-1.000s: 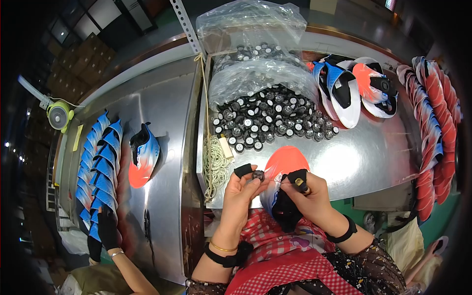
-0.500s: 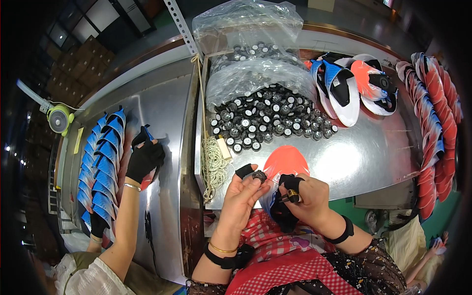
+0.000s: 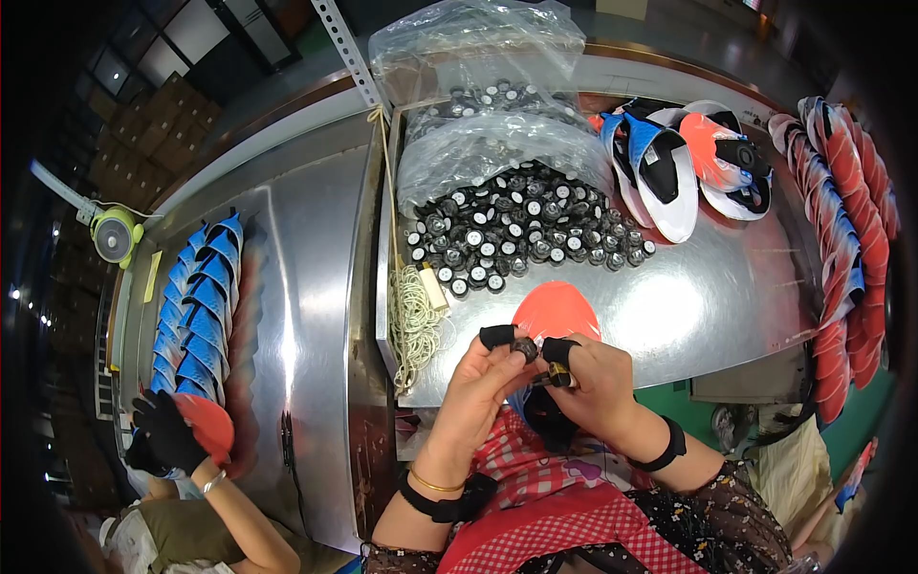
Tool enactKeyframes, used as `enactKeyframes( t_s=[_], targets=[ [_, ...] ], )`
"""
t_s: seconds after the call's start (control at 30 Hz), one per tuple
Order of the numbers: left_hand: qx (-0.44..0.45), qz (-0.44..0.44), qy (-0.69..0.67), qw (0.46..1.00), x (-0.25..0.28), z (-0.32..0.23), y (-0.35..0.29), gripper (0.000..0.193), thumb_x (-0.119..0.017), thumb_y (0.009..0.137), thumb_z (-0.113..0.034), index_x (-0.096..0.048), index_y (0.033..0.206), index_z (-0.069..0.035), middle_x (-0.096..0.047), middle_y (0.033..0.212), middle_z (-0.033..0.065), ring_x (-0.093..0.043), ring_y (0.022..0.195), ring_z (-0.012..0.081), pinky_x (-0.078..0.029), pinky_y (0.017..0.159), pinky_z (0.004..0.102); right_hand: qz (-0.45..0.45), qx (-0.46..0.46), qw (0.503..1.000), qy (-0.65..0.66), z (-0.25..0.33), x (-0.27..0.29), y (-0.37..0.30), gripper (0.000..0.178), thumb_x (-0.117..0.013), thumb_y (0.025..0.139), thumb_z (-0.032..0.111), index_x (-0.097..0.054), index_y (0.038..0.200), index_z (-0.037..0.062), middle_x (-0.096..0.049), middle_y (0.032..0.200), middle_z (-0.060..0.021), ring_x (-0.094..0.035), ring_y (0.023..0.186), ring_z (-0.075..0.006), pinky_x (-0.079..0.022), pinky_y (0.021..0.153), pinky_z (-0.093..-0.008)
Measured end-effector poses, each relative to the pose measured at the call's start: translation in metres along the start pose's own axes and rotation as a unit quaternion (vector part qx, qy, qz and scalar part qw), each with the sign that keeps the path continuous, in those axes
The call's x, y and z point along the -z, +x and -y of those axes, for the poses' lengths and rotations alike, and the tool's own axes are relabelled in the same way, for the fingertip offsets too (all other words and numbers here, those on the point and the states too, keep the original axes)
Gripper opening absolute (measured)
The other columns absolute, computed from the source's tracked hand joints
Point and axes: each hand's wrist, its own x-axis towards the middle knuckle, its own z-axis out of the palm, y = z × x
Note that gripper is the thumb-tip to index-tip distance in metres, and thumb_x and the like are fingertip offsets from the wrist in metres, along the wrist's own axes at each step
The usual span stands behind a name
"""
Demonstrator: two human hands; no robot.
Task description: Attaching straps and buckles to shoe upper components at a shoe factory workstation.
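Hand, left (image 3: pixel 481 380): pinched small round dark plastic piece (image 3: pixel 525 348).
Hand, right (image 3: pixel 601 381): grasped small yellow-and-black tool (image 3: pixel 558 374).
Piece: apparently was being worked; steady grips seemed needed next.

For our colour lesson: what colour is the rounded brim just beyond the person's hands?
The brim is coral red, seen best in the head view.

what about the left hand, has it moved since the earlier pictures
Yes, the left hand has shifted slightly to the right, away from the string bundle.
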Motion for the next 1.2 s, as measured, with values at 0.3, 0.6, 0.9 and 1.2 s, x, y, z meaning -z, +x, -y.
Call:
enactKeyframes(
  t_s=[0.3,0.6,0.9,1.2],
  targets=[
    [-0.111,-0.042,0.135,0.984,-0.001,0.001,0.005,0.047,-0.058,0.085,0.002,-0.04,0.127,-0.005,-0.059,0.104,0.0061,-0.059,0.088,0.0149,-0.047,0.082,0.0274,0.072,-0.108,0.988,0.077,-0.013,0.002,-0.018,0.023,-0.074,0.068,0.02,-0.059,0.079,0.0076,-0.057,0.07,-0.0077,-0.058,0.06,-0.0271,-0.044,0.05,-0.0356],
    [-0.255,-0.028,0.592,0.764,-0.021,0.02,-0.003,0.061,-0.068,0.076,-0.004,-0.037,0.129,0.0,-0.063,0.083,0.0102,-0.06,0.072,0.0214,-0.048,0.066,0.0315,-0.014,-0.072,0.995,0.071,-0.01,0.005,-0.005,0.021,-0.075,0.069,0.012,-0.059,0.082,0.0055,-0.059,0.073,-0.0089,-0.061,0.066,-0.0251,-0.047,0.054,-0.033],
    [-0.298,-0.168,0.467,0.816,-0.008,0.031,0.0,0.034,-0.065,0.079,-0.005,-0.051,0.11,0.002,-0.064,0.081,0.0102,-0.063,0.07,0.0215,-0.05,0.062,0.0332,0.089,-0.084,0.985,0.122,-0.052,0.06,-0.04,0.024,-0.069,0.062,-0.002,-0.066,0.084,0.0065,-0.062,0.081,-0.0072,-0.063,0.065,-0.0225,-0.05,0.056,-0.0299],
    [-0.3,-0.083,0.636,0.706,0.004,0.049,0.032,0.043,-0.067,0.078,-0.006,-0.048,0.116,0.0,-0.065,0.094,0.0101,-0.067,0.081,0.0234,-0.053,0.067,0.0323,0.098,-0.025,0.994,0.05,-0.048,0.029,-0.034,0.017,-0.069,0.066,0.001,-0.066,0.082,0.0071,-0.062,0.086,-0.0053,-0.061,0.06,-0.0185,-0.048,0.052,-0.0278]
  ],
)
